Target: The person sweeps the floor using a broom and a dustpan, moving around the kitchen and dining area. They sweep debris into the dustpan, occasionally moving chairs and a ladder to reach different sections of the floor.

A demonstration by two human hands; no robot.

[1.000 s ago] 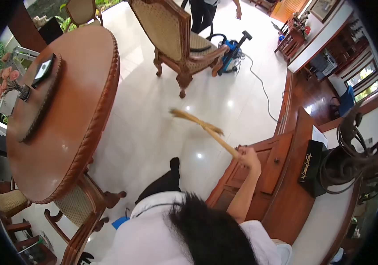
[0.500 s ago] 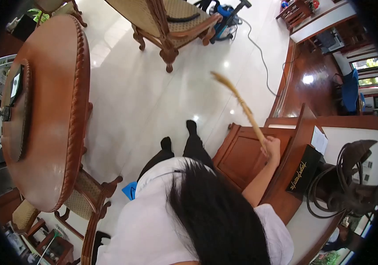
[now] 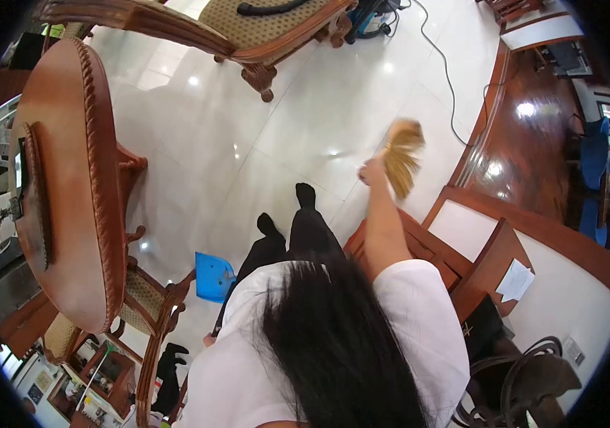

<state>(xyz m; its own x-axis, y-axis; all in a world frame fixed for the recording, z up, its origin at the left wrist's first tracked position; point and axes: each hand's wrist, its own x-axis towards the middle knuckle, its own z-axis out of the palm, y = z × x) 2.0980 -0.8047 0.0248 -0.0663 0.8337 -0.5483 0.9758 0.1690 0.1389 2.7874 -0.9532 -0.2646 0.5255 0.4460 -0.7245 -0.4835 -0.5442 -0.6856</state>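
Observation:
A straw hand broom (image 3: pixel 405 158), blurred by motion, is in my right hand (image 3: pixel 372 171), whose fingers are wrapped round its handle above the tiled floor. Its bristles fan out toward the lower right. On my other side, a blue dustpan (image 3: pixel 214 277) shows beside my left leg. My left hand (image 3: pixel 209 339) is barely visible at the edge of my white shirt; its fingers are hidden, and what it holds cannot be made out.
An oval wooden table (image 3: pixel 77 192) stands at the left, with carved chairs near it. Another carved chair (image 3: pixel 276 28) is at the top. A cable (image 3: pixel 452 93) lies on the floor. A wooden cabinet (image 3: pixel 487 267) is at the right.
My right hand has moved forward and left, away from the cabinet, and the broom has swung round so its bristles fan out. More of the blue dustpan shows. My view has shifted.

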